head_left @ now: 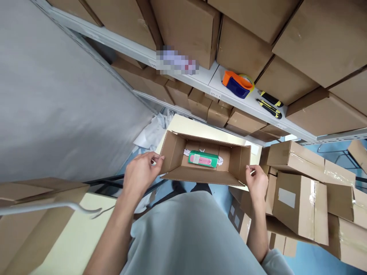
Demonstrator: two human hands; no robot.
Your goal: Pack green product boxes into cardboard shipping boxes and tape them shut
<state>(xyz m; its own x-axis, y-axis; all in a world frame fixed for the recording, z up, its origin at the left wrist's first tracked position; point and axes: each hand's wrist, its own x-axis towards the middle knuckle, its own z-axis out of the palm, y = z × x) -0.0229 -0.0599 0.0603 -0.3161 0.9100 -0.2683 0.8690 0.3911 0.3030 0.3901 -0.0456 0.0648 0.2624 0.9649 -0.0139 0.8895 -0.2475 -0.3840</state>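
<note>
An open cardboard box (200, 175) sits at the edge of a pale yellow table (183, 124), its top facing up at me. My left hand (144, 169) pinches the box's left end flap between thumb and fingers. On the opposite end, my right hand (256, 180) is closed on the right flap. Inside lies a green package (212, 160) with a pink picture and a small pale label. Crumpled white paper (220, 160) pokes out at both its ends. The box's underside is hidden from me.
Above the table, a shelf (197, 78) holds cardboard boxes, an orange and blue tape dispenser (236, 84) and two yellow-black utility knives (269, 109). Taped cartons (301, 202) are stacked at my right. White crumpled sheets (153, 131) lie left of the table; a grey wall (71, 95) rises beyond.
</note>
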